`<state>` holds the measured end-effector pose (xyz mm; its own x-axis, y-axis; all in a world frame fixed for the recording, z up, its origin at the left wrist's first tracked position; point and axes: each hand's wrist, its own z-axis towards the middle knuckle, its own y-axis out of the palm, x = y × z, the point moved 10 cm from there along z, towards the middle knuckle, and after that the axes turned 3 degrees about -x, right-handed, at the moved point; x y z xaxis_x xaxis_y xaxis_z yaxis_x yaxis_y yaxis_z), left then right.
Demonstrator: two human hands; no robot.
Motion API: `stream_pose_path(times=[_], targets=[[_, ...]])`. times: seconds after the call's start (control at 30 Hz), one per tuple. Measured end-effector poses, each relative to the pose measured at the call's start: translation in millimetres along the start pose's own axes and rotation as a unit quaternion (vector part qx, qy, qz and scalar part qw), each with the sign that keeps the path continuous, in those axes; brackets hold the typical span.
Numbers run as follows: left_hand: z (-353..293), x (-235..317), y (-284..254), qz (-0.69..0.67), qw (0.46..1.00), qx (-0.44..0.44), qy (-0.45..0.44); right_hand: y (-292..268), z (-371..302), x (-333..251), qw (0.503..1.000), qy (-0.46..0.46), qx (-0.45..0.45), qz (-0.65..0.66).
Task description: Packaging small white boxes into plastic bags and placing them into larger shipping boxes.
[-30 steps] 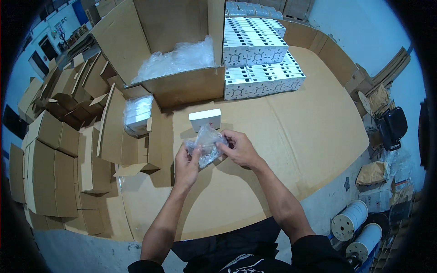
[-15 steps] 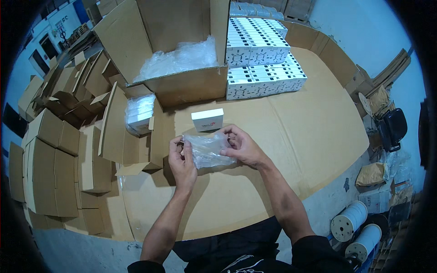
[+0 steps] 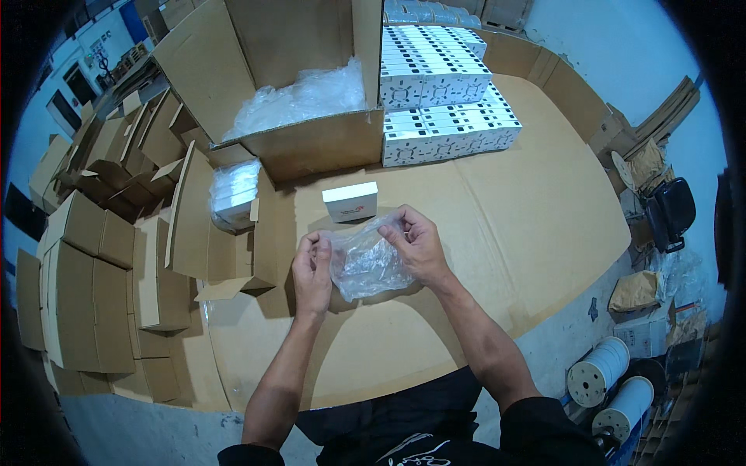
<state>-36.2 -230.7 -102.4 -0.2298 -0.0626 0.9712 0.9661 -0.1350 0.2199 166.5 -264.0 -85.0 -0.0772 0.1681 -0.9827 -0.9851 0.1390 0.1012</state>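
Note:
A clear plastic bag (image 3: 370, 262) is stretched between my two hands above the cardboard-covered table. My left hand (image 3: 313, 273) pinches its left edge between thumb and fingers. At the opposite upper corner, my right hand (image 3: 417, 244) grips the film the same way. Just beyond the bag stands a small white box (image 3: 350, 202) with a red mark on its front. To the left is an open carton (image 3: 264, 260) with several white boxes wrapped in clear plastic (image 3: 235, 194) at its far end.
Behind the white box is a large open carton (image 3: 318, 147) with a heap of clear plastic bags (image 3: 303, 97). Stacked white printed boxes (image 3: 451, 132) stand to its right. Folded brown cartons (image 3: 85, 287) crowd the left side. Cable spools (image 3: 598, 373) lie at lower right.
Both hands have shifted slightly right with the plastic bag and spread it wider, so it hangs more open. The white box stays in place while the view has shifted a little.

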Motion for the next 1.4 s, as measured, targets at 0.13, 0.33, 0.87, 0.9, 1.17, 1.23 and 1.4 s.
stream_pose_path(times=[0.13, 0.33, 0.87, 0.9, 1.17, 1.23, 1.4], targets=[[-1, -10, 1, 0.046, 0.997, -0.023, -0.058, 10, -1, -3, 0.999, -0.015, -0.027, -0.024], [-3, 22, -11, 0.088, 0.994, 0.051, 0.044, -4, -1, 4, 0.999, 0.019, 0.022, -0.028], [-8, 40, -16, 0.034, 0.983, 0.049, 0.176, 49, -19, 17, 0.992, 0.091, -0.079, 0.034], [-9, 53, -12, 0.06, 0.969, 0.028, 0.237, 47, -18, 14, 0.991, 0.1, -0.087, 0.018], [-5, 5, -10, 0.181, 0.981, -0.037, -0.055, 49, -23, 1, 0.977, 0.127, -0.168, -0.037], [-4, 26, -20, 0.202, 0.976, 0.034, 0.068, 48, -20, -4, 0.98, 0.107, -0.166, -0.019], [-4, 37, -21, 0.164, 0.979, 0.065, 0.098, 19, -14, 15, 0.969, 0.184, -0.159, -0.037]])
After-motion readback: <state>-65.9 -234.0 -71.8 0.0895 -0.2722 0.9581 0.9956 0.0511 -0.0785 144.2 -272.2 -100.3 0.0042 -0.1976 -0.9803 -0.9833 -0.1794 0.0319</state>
